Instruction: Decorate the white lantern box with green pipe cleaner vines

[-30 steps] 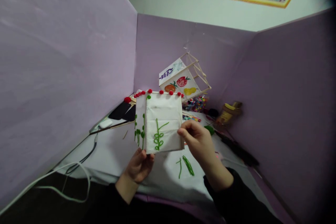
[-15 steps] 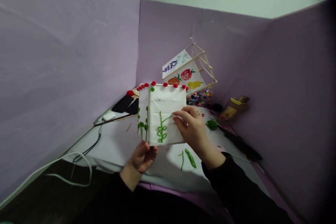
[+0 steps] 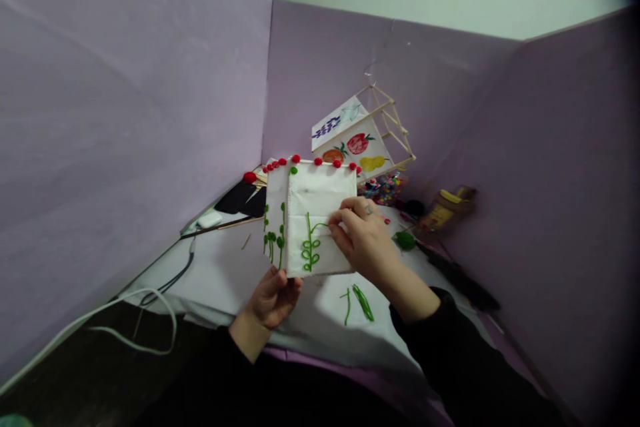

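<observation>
A white box-shaped craft piece (image 3: 325, 190), trimmed with red pompoms (image 3: 319, 161) along its top edge, is held up over the table. My left hand (image 3: 274, 297) grips its lower corner, thumb in front. On the front panel a green strand, like yarn, forms a stem with looped leaves (image 3: 309, 255). My right hand (image 3: 363, 233) pinches the free end of this green strand against the panel's right half. Green leaf shapes (image 3: 273, 240) decorate the left side panel. Below on the table lie cut green strands (image 3: 363, 302).
Behind stands a stick-framed lantern (image 3: 370, 140) with painted fruit panels. A green yarn ball (image 3: 405, 240) and a brown jar with a yellow label (image 3: 443, 210) are at the right. Black sheets (image 3: 235, 197) and a white cable (image 3: 173, 327) are at the left. Purple partitions (image 3: 330, 73) enclose the table.
My right hand has shifted slightly down and left, and the green strand's free part now bends into a curve where it was straight. The left hand keeps its hold on the box.
</observation>
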The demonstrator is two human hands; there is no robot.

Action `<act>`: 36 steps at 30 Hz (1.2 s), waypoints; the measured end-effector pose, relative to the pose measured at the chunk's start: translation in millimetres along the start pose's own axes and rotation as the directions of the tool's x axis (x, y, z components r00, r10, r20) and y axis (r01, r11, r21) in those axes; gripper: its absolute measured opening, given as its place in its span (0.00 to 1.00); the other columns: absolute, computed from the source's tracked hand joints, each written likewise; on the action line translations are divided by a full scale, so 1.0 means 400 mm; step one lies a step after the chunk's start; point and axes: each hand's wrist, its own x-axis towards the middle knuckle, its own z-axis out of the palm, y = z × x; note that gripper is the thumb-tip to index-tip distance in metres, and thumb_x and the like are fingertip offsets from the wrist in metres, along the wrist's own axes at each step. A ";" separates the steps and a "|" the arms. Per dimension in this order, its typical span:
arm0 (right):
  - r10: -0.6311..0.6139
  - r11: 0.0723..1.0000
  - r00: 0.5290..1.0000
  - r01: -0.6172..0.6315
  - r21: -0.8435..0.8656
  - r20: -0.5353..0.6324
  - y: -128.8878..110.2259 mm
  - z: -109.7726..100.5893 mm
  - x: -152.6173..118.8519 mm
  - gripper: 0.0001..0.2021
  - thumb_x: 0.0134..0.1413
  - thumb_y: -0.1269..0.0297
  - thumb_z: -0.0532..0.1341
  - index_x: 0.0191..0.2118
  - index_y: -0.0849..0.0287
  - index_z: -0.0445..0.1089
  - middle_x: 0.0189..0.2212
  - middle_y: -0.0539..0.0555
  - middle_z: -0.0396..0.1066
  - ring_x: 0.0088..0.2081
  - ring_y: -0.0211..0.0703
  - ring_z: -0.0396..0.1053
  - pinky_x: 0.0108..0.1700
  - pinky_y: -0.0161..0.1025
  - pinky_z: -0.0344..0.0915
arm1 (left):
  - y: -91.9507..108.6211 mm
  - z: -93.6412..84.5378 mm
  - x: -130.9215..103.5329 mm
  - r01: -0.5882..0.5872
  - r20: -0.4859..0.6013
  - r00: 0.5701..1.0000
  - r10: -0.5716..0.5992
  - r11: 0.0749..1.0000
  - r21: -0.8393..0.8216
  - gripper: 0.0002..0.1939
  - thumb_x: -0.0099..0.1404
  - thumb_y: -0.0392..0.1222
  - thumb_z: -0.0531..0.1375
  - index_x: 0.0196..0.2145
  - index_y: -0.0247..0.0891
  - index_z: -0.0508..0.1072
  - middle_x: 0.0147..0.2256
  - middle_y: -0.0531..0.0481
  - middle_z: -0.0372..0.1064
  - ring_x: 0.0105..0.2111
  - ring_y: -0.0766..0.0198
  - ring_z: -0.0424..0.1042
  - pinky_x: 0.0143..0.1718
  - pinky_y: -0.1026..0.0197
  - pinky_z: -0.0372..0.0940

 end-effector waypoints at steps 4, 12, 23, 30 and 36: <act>0.022 0.998 1.000 -0.022 0.066 -0.001 -0.022 0.001 -0.013 0.05 0.56 0.69 0.56 0.32 0.61 0.68 0.36 0.58 0.63 0.40 0.47 0.61 0.45 0.45 0.60 | -0.001 0.004 0.000 -0.006 -0.013 1.000 0.006 1.000 0.004 0.06 0.55 0.33 0.66 0.33 0.37 0.77 0.31 0.53 0.78 0.31 0.68 0.76 0.33 0.73 0.70; 0.078 0.988 0.994 -0.067 0.139 -0.079 -0.048 0.031 -0.026 0.03 0.52 0.71 0.59 0.29 0.59 0.68 0.34 0.56 0.63 0.38 0.46 0.62 0.44 0.45 0.61 | -0.004 0.010 0.002 -0.023 -0.034 0.999 0.024 1.000 0.012 0.09 0.54 0.34 0.67 0.34 0.38 0.77 0.33 0.53 0.78 0.30 0.69 0.76 0.32 0.74 0.69; -0.072 0.982 0.997 0.073 0.172 -0.008 0.035 -0.042 -0.030 0.05 0.56 0.70 0.57 0.32 0.58 0.70 0.32 0.55 0.64 0.36 0.44 0.62 0.40 0.44 0.61 | -0.003 -0.005 -0.001 -0.001 -0.033 0.999 0.001 1.000 0.022 0.03 0.55 0.33 0.66 0.29 0.39 0.77 0.29 0.53 0.78 0.30 0.67 0.77 0.33 0.71 0.70; -0.380 0.925 0.921 0.378 0.044 0.079 0.091 -0.058 0.046 0.10 0.57 0.75 0.53 0.36 0.56 0.70 0.35 0.56 0.65 0.38 0.45 0.61 0.42 0.43 0.62 | 0.000 -0.001 -0.002 0.004 -0.061 0.998 -0.003 1.000 0.021 0.05 0.54 0.34 0.67 0.30 0.38 0.76 0.30 0.53 0.77 0.30 0.69 0.76 0.33 0.72 0.70; -0.620 0.765 0.707 0.641 0.062 0.341 0.081 -0.060 0.104 0.11 0.59 0.71 0.53 0.38 0.52 0.72 0.42 0.55 0.64 0.39 0.45 0.60 0.41 0.42 0.62 | 0.001 0.008 0.002 0.005 -0.096 0.995 -0.003 1.000 0.011 0.12 0.51 0.35 0.69 0.35 0.37 0.75 0.32 0.54 0.78 0.29 0.71 0.75 0.32 0.75 0.68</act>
